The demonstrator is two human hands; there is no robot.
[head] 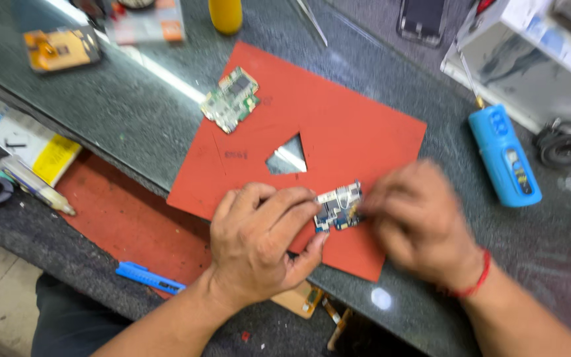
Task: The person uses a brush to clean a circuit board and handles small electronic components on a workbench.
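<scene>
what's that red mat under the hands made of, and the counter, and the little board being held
The red mat looks like thin, matte silicone or rubber sheet: flat, uniformly coloured, with a cut-out triangle. The counter seems polished speckled stone, likely granite, since it reflects light. The small board, between the left hand and right hand, appears to be a blue printed circuit board with metal shields.

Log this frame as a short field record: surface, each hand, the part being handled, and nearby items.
surface: dark stone counter with a red mat that has a triangular cut-out
left hand: fingers on the left edge of a small circuit board
right hand: motion-blurred, at the board's right edge; red thread on the wrist
grip: board pinched between both hands, over the mat
second board: green, lying on the mat's upper left corner
blue tool: right of the mat, on the counter
blue knife: on the lower ledge
yellow bottle: at the top edge
</scene>
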